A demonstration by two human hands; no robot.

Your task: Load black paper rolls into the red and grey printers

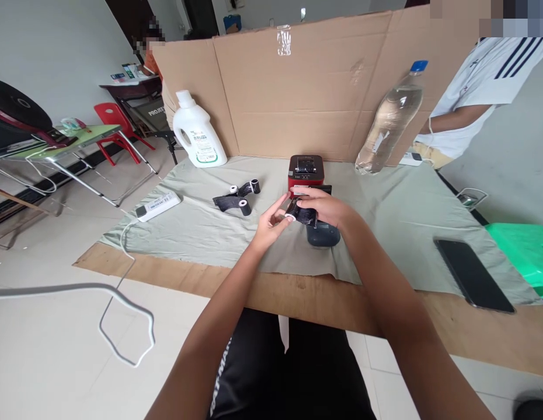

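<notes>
A small roll of black ribbon (303,213) with a white core hangs between my hands above the cloth. My left hand (270,224) pinches its left end near the core, thumb below and fingers above. From the right, my right hand (324,208) closes over the ribbon with its fingers on top. Just behind stands a red and black box-shaped device (306,169), which looks like a small label printer; my hands cover its lower front. Under my right hand lies a dark rounded part (323,235), partly hidden. Loose black ribbon on rolls (244,206) lies to the left.
A white detergent jug (200,131) and a large water bottle (390,122) stand before a cardboard screen (293,99). A power strip (158,206) lies left, a phone (473,274) right. The grey-green cloth (210,245) ends before the wooden table edge (293,289). Two people stand beyond.
</notes>
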